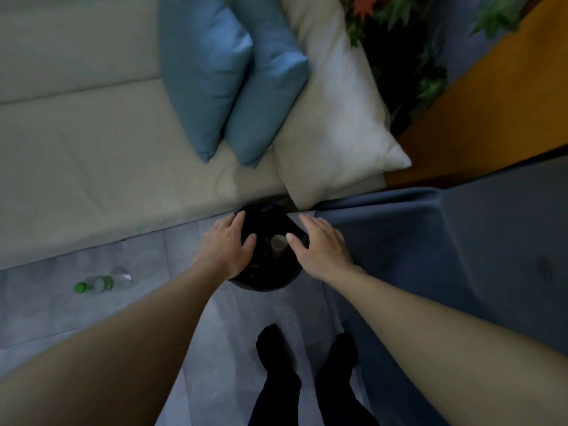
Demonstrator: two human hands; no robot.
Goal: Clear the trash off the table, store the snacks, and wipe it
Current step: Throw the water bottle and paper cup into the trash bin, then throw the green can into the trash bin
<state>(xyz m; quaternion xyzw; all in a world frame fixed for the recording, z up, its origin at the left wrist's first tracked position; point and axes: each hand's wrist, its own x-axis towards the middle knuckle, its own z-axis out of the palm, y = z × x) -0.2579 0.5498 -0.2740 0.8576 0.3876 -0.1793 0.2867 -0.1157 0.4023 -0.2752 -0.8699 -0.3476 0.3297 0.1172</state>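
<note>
Nearest the camera, the person's dark-clad legs point(276, 382) stood on a grey floor point(190, 318), and both bare forearms reached down and forward. The left hand point(229, 242) and right hand point(322, 244) lay on either side of the mouth of a black bin point(264, 283), fingers straight and loosely spread, gripping nothing. Whether the palms actually pressed on the rim could not be told in the dim light. Inside the bin a paper cup point(278, 242) sat mouth-up, light, thin-walled and easily crushed. The bin looked like a light, stiff tub, probably best taken by its rim at 2 opposite sides. To the left, on the floor well apart from the bin, lay 1 clear plastic bottle point(103, 282) with a green cap: light, smooth, apt to roll, best grasped round its middle. Beyond stood a pale sofa point(92, 164) carrying 2 blue cushions point(215, 87) and 1 white cushion point(332, 133), a blue seat point(430, 256) at right, and a leafy plant point(399, 56) farthest off. The table was not in view.
</note>
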